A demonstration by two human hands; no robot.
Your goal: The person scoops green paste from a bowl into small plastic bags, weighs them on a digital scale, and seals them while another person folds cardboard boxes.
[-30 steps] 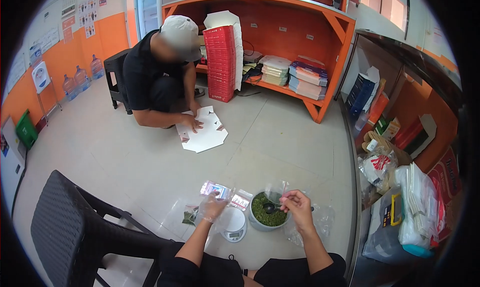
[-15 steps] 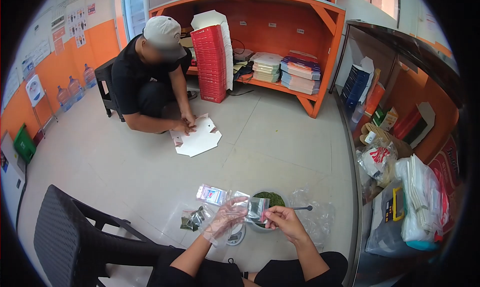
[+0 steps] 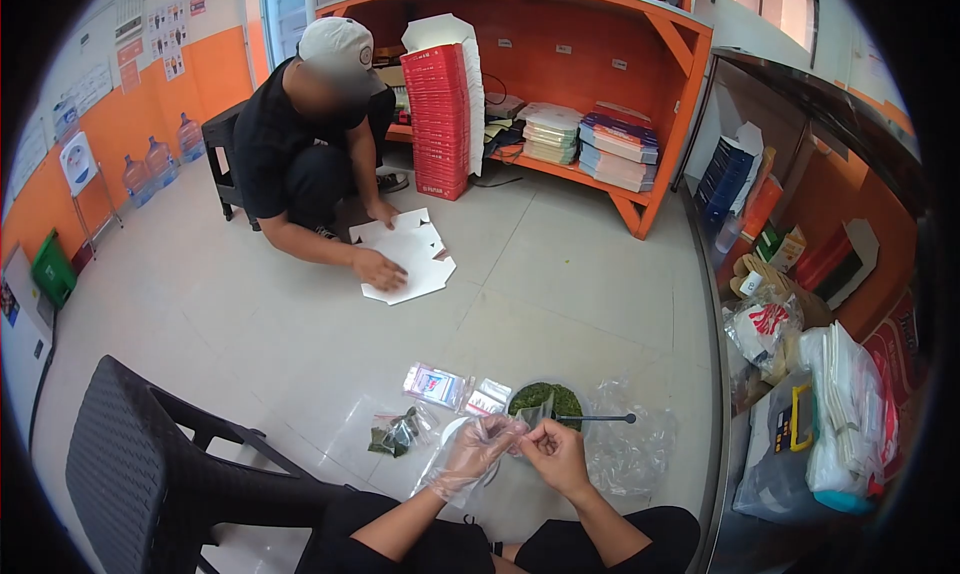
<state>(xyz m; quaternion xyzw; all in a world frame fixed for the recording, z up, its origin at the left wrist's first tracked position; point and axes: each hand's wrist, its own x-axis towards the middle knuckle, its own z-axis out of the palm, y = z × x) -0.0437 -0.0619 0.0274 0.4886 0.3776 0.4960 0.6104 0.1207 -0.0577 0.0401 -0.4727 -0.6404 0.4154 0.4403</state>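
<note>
My left hand (image 3: 474, 452), in a clear plastic glove, and my bare right hand (image 3: 558, 458) meet in front of me, fingers pinched together on a small zip bag (image 3: 541, 411). Just behind them stands a round tub of chopped green flakes (image 3: 567, 401), with a dark long-handled spoon (image 3: 606, 417) sticking out to the right. Partly hidden by my gloved hand is a white round scale (image 3: 452, 435). Left of it lie small bags with dark green contents (image 3: 396, 434). Packs of clear bags (image 3: 435, 385) rest on the floor beyond.
A crumpled clear plastic sheet (image 3: 630, 439) lies right of the tub. Across the floor a crouching person (image 3: 300, 164) handles a flat white carton (image 3: 405, 259). A black stool (image 3: 150, 464) stands at left, and a metal-edged shelf unit (image 3: 722, 374) at right.
My hands have drawn together at the top of the small bag, which appears tilted now. The other person's hands have moved apart over the carton. The view has shifted slightly.
</note>
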